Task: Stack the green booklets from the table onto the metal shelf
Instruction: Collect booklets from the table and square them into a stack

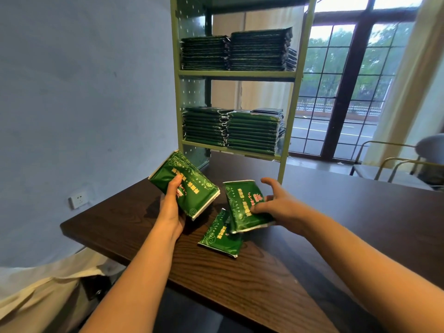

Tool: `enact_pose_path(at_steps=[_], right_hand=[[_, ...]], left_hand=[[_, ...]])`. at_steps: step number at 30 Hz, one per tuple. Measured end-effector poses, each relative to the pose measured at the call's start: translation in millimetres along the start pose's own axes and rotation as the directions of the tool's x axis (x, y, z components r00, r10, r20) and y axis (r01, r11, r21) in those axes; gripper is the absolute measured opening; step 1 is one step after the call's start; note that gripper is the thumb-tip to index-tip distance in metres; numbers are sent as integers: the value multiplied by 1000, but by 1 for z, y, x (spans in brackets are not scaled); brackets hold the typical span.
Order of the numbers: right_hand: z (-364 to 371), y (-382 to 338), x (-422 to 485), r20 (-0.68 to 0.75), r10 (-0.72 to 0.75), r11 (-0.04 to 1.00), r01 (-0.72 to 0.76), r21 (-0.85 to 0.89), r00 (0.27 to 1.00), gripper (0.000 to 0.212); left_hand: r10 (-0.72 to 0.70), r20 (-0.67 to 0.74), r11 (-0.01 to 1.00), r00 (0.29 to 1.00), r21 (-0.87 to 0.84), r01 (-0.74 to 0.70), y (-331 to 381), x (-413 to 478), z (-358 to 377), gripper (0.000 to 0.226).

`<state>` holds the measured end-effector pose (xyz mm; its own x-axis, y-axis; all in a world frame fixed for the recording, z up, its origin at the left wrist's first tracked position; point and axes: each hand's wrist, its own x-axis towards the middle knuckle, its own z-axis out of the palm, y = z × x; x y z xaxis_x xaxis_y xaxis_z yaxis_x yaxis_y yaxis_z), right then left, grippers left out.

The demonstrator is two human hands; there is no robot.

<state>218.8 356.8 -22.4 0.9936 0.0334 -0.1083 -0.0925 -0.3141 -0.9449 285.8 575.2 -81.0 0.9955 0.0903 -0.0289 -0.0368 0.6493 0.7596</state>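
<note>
- Left hand (171, 207) grips a thick green booklet (192, 191), which is tilted and lifted above the far left corner of the tabletop.
- Right hand (276, 203) curls its fingers onto the right edge of a second booklet (240, 207), with the thumb raised clear of it.
- Metal shelf (237, 74) stands at the far edge of the table (264, 284).
- Upper stacks (235, 52) and lower stacks (230, 129) of green booklets fill two shelf levels.
- The second booklet overlaps a third booklet (221, 239), which lies flat on the tabletop nearer the person.
</note>
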Motion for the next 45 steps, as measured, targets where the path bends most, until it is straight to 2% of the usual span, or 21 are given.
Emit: enact_pose_path(at_steps=[3, 5, 10, 14, 18, 22, 26, 28, 31, 33, 36, 38, 39, 41, 42, 43, 45], right_hand=[[17, 7, -7, 47, 14, 998, -11, -58, 999, 89], [29, 13, -6, 29, 20, 984, -15, -179, 999, 94], [43, 20, -4, -12, 30, 851, -31, -524, 999, 103], [47, 17, 0, 11, 73, 762, -49, -646, 997, 116], [58, 4, 7, 31, 116, 815, -77, -574, 993, 113], [63, -1, 3, 8, 94, 899, -82, -430, 996, 115], [53, 3, -7, -56, 80, 955, -93, -281, 995, 104], [44, 4, -11, -75, 104, 982, -114, -149, 992, 88], [27, 3, -21, -98, 108, 994, -107, 18, 989, 45], [17, 1, -28, -161, 66, 994, -50, 101, 985, 19], [6, -5, -41, -363, -81, 968, 161, 195, 928, 14], [0, -13, -51, -481, -237, 953, 299, 54, 844, 13], [-3, -17, -56, -511, -334, 935, 349, -70, 792, 12], [-6, -25, -63, -477, -523, 850, 393, -350, 706, 8], [-7, -29, -65, -419, -578, 801, 389, -455, 700, 10], [-5, -31, -65, -353, -597, 765, 377, -522, 721, 16], [-2, -32, -63, -254, -571, 740, 355, -572, 781, 27]], left_hand=[[3, -8, 1000, 1000, 2, -3, 0, -3, 0, 102], [7, -10, 1000, 1000, 0, -7, 0, -3, 0, 102], [25, -10, 999, 1000, 37, -24, 2, -8, 2, 104], [100, -19, 991, 995, 91, -98, -4, -12, 4, 103], [126, -8, 982, 992, 139, -124, -4, -16, 6, 104], [132, -19, 982, 991, 141, -128, -4, -17, 6, 83], [131, -61, 986, 989, 116, -123, -2, -19, 6, 60], [88, -50, 991, 995, 110, -82, 1, -22, 8, 62], [-17, -16, 991, 1000, 130, 19, 4, -32, 15, 56], [-64, 5, 981, 998, 185, 62, 3, -39, 22, 49], [-91, 7, 955, 996, 284, 85, -1, -46, 36, 45], [-133, -18, 938, 991, 322, 132, -5, -52, 48, 49], [-148, -33, 931, 988, 332, 150, -7, -56, 54, 61], [-159, -52, 918, 986, 359, 167, -11, -62, 67, 103], [-155, -61, 907, 986, 388, 166, -15, -64, 74, 118], [-131, -84, 892, 988, 425, 154, -18, -69, 79, 122], [-66, -125, 865, 990, 487, 119, -25, -75, 88, 117]])
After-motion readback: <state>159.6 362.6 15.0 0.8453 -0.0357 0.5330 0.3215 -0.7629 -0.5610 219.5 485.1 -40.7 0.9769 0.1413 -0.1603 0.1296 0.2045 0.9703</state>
